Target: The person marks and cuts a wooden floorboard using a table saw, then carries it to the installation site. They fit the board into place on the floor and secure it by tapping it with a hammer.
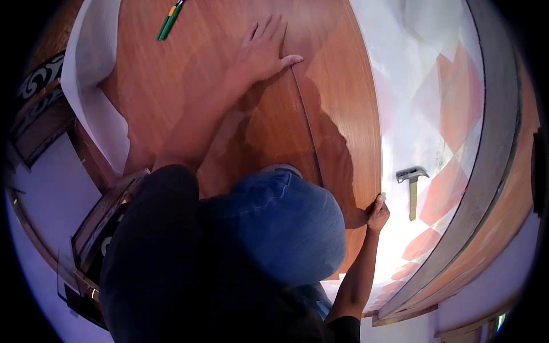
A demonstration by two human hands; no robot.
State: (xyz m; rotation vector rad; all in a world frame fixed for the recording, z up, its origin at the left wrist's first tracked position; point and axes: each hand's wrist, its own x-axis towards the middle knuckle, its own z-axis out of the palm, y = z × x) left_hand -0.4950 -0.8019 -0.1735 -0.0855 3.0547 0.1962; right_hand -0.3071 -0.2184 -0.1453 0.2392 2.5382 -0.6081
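A large reddish-brown wood-grain sheet spreads out before me, its left edge curled up to show the white underside. My left hand lies flat on it, fingers stretched out, the thumb beside the upper end of a dark seam. At the sheet's right edge my right hand is closed, with finger and thumb pinched at the border. Something small and pale shows at those fingertips, too small to make out. Part of a round grey thing peeks out beyond my blue-clad knee, which hides the rest.
Toward the top left lies a green-handled cutting tool on the sheet. A hammer rests on the pale floor with reddish diamonds, right of my right hand. Dark wooden furniture with scroll ornament stands at the left.
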